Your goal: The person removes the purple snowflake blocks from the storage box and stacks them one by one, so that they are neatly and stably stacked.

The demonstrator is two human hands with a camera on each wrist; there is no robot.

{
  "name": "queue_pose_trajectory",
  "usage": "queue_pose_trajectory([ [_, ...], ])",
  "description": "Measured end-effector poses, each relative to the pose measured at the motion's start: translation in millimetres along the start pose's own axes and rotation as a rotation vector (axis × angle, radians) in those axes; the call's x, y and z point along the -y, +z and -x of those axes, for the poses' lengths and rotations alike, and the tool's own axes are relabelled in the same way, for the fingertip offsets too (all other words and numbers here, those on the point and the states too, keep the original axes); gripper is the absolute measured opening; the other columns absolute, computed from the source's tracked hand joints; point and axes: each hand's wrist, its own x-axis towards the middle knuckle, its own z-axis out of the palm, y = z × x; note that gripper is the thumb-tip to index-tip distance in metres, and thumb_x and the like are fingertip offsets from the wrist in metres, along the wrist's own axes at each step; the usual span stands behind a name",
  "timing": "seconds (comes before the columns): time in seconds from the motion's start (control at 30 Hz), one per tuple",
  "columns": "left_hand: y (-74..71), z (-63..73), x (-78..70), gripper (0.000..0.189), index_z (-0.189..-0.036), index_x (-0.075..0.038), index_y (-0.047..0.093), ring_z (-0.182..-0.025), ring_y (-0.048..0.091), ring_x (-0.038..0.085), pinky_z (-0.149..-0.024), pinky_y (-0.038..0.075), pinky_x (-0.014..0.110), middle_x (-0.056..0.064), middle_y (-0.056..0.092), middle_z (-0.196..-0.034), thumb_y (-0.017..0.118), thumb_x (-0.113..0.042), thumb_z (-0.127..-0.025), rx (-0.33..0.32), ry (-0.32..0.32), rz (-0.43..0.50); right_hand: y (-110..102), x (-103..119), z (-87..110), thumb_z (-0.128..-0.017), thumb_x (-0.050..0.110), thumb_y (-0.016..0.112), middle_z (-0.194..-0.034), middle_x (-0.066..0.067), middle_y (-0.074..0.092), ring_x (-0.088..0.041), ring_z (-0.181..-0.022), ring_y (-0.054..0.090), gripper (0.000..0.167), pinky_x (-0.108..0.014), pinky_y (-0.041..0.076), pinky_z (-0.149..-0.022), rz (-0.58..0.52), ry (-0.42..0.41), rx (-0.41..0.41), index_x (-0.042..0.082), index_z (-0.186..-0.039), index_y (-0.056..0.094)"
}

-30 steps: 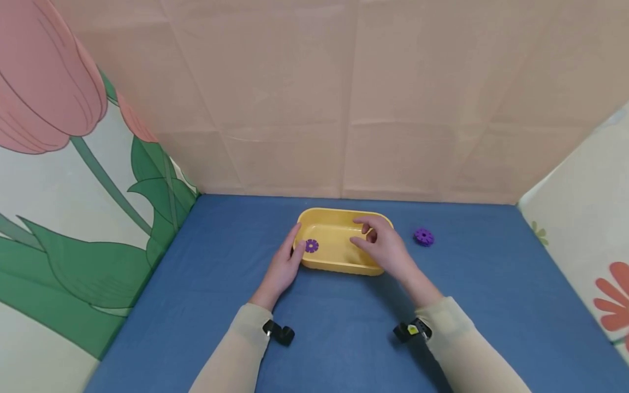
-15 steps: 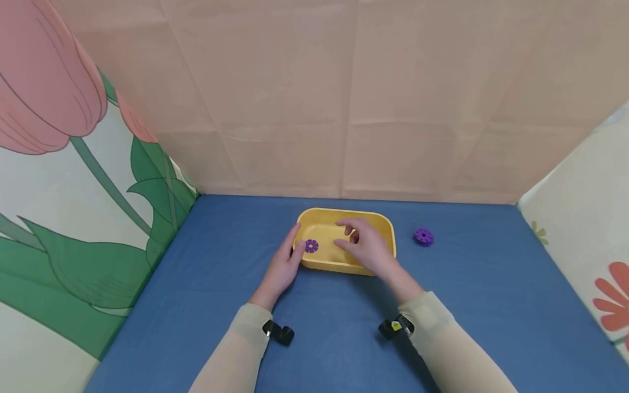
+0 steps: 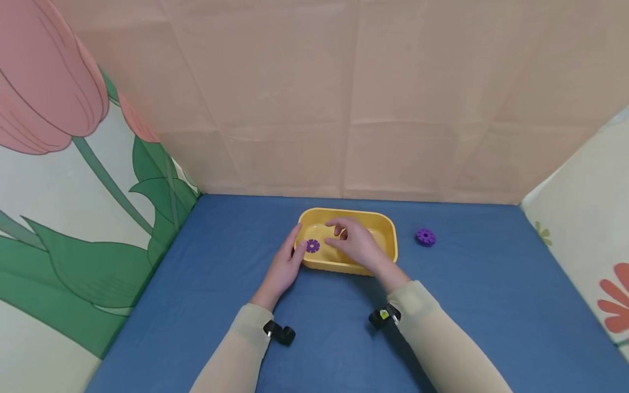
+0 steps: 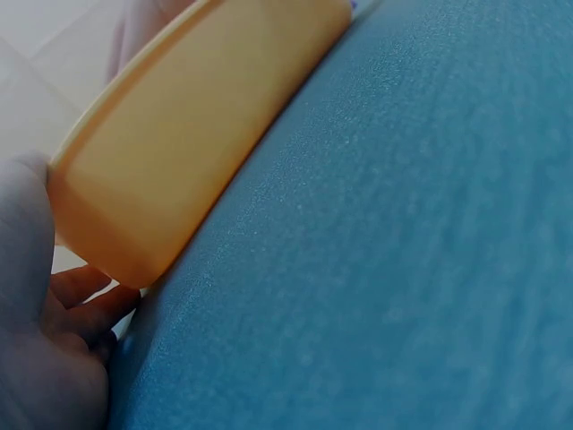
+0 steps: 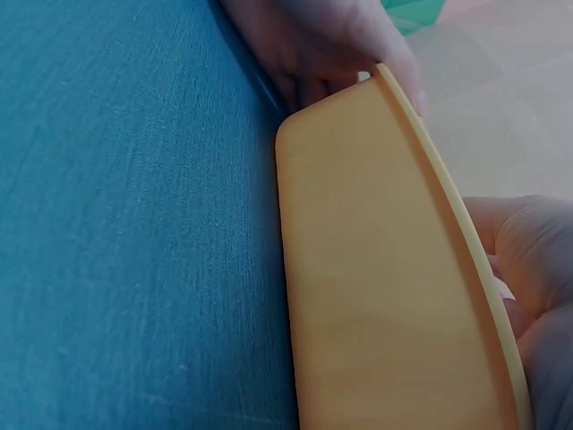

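Note:
A shallow yellow plastic tray (image 3: 344, 267) rests on the blue table. My left hand (image 3: 283, 266) holds its left end, thumb at the rim and fingers against the outer wall; in the left wrist view the left hand (image 4: 54, 349) grips the tray's corner. Inside the tray, near my left thumb, lies a purple notched, flower-shaped disc (image 3: 312, 246). My right hand (image 3: 357, 241) hovers over the middle of the tray, thumb and index finger apart with nothing between them. From the right wrist, the right hand (image 5: 537, 260) shows behind the tray's near wall, partly hidden by it.
To the right of the tray, more purple notched discs (image 3: 425, 237) sit on the blue tablecloth (image 3: 491, 305), overlapping one another. A beige cloth wall (image 3: 344, 109) stands behind the table. Printed flower panels (image 3: 98, 245) rise at both sides.
My right hand has moved left across the tray, toward the disc in it, with thumb and index finger still apart. The left hand, tray and discs have stayed in place.

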Motion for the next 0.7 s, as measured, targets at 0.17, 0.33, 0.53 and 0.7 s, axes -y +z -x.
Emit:
queue_pose_trajectory([
  [0.17,-0.8,-0.8,0.6,0.059,-0.175,-0.044,0.027,-0.163,0.033,0.03,-0.13,0.03,0.06,0.001,0.035,-0.178,0.045,-0.051,-0.119,-0.002,0.004,-0.008,3,-1,-6.7,-0.101,0.022,0.085,-0.108,-0.008,0.066,-0.025,-0.093,0.062,0.046,-0.038,0.054,-0.08,-0.007,-0.012,0.063,0.008,-0.143,0.072],
  [0.33,-0.9,-0.6,-0.3,0.059,-0.176,-0.042,0.028,-0.163,0.033,0.031,-0.13,0.029,0.061,0.002,0.034,-0.178,0.046,-0.046,-0.12,0.001,0.006,-0.01,6,-6,-11.3,-0.101,0.018,0.084,-0.108,-0.009,0.068,-0.025,-0.094,0.064,0.044,-0.041,0.056,-0.084,-0.019,-0.04,0.116,0.005,-0.141,0.072],
  [0.53,0.0,-1.0,1.1,0.058,-0.175,-0.042,0.028,-0.163,0.032,0.031,-0.13,0.029,0.062,0.002,0.034,-0.179,0.046,-0.045,-0.12,0.001,0.006,-0.012,9,-10,-12.8,-0.102,0.023,0.084,-0.11,-0.005,0.069,-0.024,-0.101,0.065,0.047,-0.043,0.057,-0.091,0.0,0.0,0.188,0.009,-0.145,0.071],
  [0.7,0.2,-1.7,2.4,0.058,-0.175,-0.041,0.028,-0.164,0.031,0.03,-0.131,0.028,0.06,0.002,0.034,-0.179,0.046,-0.043,-0.121,-0.001,0.012,-0.011,9,-7,-12.1,-0.101,0.026,0.085,-0.112,-0.006,0.07,-0.026,-0.102,0.064,0.05,-0.045,0.057,-0.093,0.026,0.026,0.219,0.01,-0.146,0.07],
])
